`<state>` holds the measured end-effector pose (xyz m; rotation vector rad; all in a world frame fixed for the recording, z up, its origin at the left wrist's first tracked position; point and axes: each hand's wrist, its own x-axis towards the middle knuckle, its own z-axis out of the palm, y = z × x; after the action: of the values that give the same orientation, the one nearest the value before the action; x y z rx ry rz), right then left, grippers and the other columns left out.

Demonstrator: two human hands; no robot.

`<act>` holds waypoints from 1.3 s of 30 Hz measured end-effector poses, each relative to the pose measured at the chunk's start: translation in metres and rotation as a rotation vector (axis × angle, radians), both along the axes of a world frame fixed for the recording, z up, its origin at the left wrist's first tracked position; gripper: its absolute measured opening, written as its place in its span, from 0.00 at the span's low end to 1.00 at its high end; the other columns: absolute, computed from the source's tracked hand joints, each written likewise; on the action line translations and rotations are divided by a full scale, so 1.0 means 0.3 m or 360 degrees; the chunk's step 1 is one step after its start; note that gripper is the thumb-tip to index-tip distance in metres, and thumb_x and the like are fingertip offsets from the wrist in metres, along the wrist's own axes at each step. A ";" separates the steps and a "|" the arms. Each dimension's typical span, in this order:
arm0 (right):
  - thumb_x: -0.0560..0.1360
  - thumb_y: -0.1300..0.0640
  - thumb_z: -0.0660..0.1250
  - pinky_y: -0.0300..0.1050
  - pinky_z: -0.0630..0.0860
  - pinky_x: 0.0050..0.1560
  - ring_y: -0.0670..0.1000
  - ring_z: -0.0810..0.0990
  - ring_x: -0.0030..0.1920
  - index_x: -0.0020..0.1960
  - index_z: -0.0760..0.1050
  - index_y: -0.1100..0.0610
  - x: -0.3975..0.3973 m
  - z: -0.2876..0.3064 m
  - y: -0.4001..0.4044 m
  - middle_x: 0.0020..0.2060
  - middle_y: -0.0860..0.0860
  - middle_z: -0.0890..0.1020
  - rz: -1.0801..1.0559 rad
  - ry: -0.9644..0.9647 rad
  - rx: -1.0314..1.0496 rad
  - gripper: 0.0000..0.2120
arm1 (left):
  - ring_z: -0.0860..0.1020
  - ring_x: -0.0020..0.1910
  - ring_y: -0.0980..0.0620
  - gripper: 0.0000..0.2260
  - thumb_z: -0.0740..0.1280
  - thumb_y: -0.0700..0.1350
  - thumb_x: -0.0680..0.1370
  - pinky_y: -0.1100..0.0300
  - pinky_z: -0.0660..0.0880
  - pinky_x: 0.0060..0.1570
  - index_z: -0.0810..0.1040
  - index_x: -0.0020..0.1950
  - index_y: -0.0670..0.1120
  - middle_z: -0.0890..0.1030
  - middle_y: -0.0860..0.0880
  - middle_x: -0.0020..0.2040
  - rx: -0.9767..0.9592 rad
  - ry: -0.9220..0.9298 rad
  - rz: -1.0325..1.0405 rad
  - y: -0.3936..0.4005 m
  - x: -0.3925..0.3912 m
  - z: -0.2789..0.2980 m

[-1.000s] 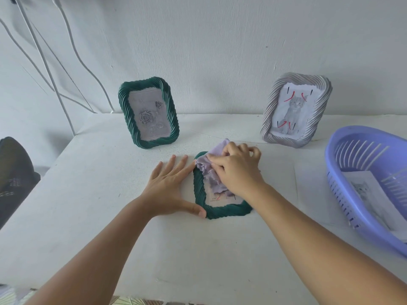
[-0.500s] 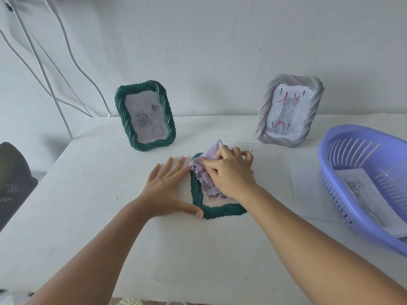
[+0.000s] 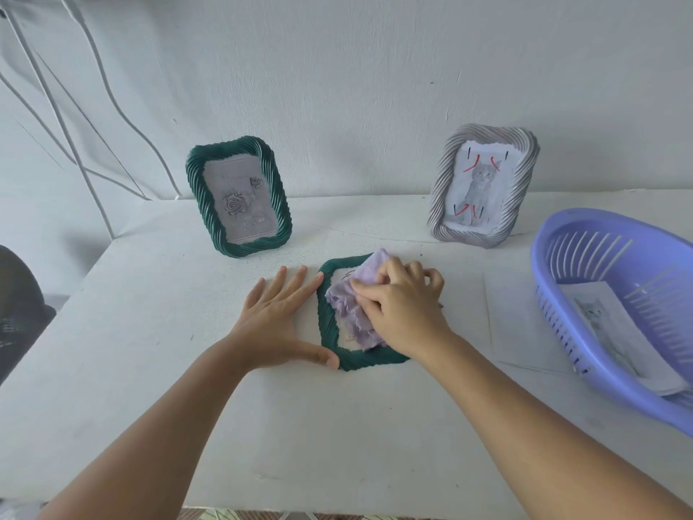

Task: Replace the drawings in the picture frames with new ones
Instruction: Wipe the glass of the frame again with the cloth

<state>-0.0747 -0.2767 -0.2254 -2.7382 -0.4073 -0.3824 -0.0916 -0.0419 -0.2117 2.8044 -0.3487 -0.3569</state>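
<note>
From my seat at the far end I saw the green frame [image 3: 330, 332] lying flat on the white worktop [image 3: 150, 332], near the middle; the left hand [image 3: 275, 320] lay flat just beside it on the left, fingers [image 3: 296, 283] straight and spread, thumb stretched along the near edge with its tip touching the frame's near left corner; the right hand [image 3: 401, 309] sat on top of the frame, its fingers curled and clamped on a crumpled lilac cloth [image 3: 352, 305], pressing it down on the frame's face; the cloth covered most of the drawing inside, only pale slivers showing at the far and near ends, too little for me to tell what was drawn; a second green frame [image 3: 240, 197] stood upright at the back left against the wall [image 3: 375, 69], holding a grey rose drawing; a grey frame [image 3: 483, 185] stood upright at the back right, holding a cat drawing with red and black marks; a loose white sheet [image 3: 525, 324] lay flat on the worktop between the right arm and a lilac basket [image 3: 562, 332]; the basket sat at the right edge, tilted a little, with a cat picture [image 3: 607, 324] lying inside; thin white cables [image 3: 56, 106] ran down the wall at the left.
</note>
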 end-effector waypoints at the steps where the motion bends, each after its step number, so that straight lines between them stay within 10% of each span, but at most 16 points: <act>1: 0.78 0.43 0.68 0.54 0.57 0.58 0.52 0.70 0.52 0.57 0.81 0.35 -0.019 -0.007 -0.022 0.47 0.44 0.73 0.0032 -0.0056 -0.0030 0.09 | 0.30 0.79 0.58 0.62 0.63 0.86 0.53 0.48 0.35 0.79 0.38 0.79 0.69 0.38 0.60 0.82 -0.0002 0.0001 0.0001 -0.001 0.000 0.000; 9: 0.80 0.42 0.64 0.57 0.62 0.59 0.55 0.71 0.53 0.58 0.82 0.38 0.064 0.034 -0.048 0.49 0.48 0.74 -0.0250 0.0016 -0.0064 0.10 | 0.30 0.79 0.57 0.62 0.63 0.86 0.54 0.48 0.34 0.79 0.39 0.80 0.67 0.38 0.60 0.82 -0.0001 0.0014 -0.0003 -0.004 0.003 0.002; 39: 0.82 0.41 0.61 0.51 0.55 0.63 0.49 0.63 0.53 0.64 0.77 0.31 -0.045 0.059 -0.034 0.48 0.42 0.66 0.0375 0.0320 -0.0017 0.13 | 0.31 0.79 0.57 0.62 0.61 0.87 0.52 0.46 0.36 0.79 0.38 0.79 0.69 0.38 0.60 0.82 0.0005 0.0006 -0.0001 0.000 0.005 -0.002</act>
<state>-0.0883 -0.2868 -0.2076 -2.6647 -0.6685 -0.0432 -0.0902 -0.0419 -0.2123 2.8066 -0.3481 -0.3631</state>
